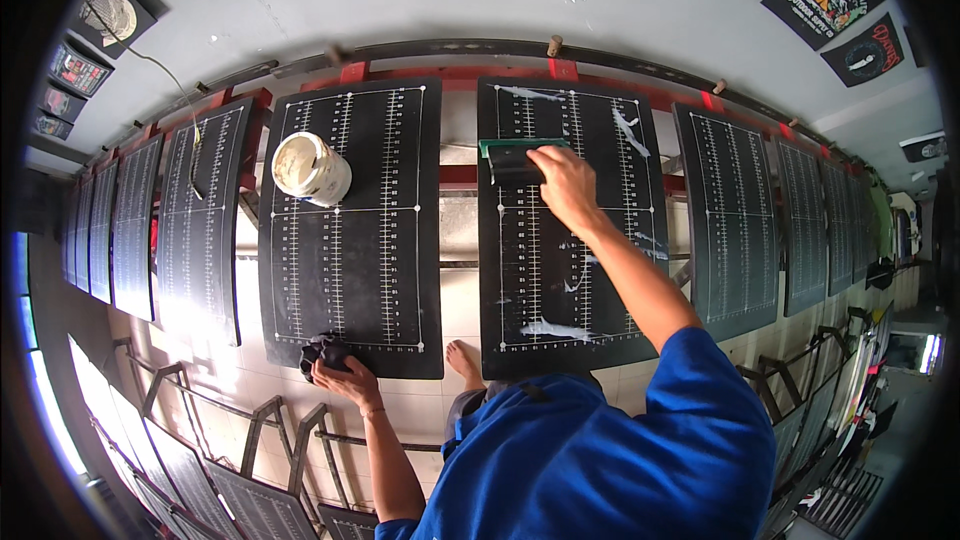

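Note:
My right hand (567,184) grips a wide squeegee (514,164) with a black body and a green edge. It rests against the far left part of a black board (620,230) printed with white ruler lines. Whitish smears (556,329) mark this board near its front edge, at its far right and along its right side. My left hand (346,384) is closed on a bunched dark cloth (324,354) at the front edge of the neighbouring board (390,270). On that board's far half stands a white tub (311,170) with a stained rim; its contents are unclear.
More ruled boards stretch left (205,220) and right (735,230) in a row on red supports. Behind them runs a dark metal rail (420,48) along the grey wall. Metal frames (265,440) stand behind me, and my bare foot (464,364) shows between the boards.

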### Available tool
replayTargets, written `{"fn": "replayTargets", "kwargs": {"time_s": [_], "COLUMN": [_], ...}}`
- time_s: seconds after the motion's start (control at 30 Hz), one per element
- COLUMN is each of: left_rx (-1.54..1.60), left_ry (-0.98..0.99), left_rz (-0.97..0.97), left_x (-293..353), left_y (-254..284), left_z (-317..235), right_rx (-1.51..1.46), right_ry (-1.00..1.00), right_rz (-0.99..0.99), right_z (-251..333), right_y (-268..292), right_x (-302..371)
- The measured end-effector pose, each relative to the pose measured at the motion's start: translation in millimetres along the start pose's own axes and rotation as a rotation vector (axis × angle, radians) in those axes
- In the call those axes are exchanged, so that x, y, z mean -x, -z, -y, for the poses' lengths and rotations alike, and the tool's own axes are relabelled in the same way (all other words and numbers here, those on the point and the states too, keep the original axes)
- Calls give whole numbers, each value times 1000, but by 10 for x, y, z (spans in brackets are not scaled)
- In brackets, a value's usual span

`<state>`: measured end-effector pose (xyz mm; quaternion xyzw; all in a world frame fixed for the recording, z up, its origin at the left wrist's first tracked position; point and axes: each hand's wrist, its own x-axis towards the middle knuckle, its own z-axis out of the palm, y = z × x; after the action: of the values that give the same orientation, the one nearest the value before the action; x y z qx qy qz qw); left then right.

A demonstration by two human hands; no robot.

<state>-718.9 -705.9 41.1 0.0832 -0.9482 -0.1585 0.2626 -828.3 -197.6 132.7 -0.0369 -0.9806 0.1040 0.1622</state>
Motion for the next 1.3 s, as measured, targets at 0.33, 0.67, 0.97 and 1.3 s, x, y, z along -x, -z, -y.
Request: {"fn": "replayTargets", "kwargs": {"time_s": [0.33, 0.67, 0.97, 1.3], "left_rx": [20, 39, 114, 318], "left_ry": [33, 5, 29, 66], "left_rz": [20, 29, 8, 172], "left_x": [-18, -6, -21, -123], "left_y": [26, 19, 39, 246], "left_z": [-9, 71, 50, 146], "right_rx": [132, -56, -83, -1], "right_ry": [-184, 9, -74, -92], "right_rz": [-106, 67, 159, 15], "right_z": [-475, 251, 812, 921], "right_y": [-217, 273, 1115, 840], "right_x": [-1132, 529, 2859, 2089]}}
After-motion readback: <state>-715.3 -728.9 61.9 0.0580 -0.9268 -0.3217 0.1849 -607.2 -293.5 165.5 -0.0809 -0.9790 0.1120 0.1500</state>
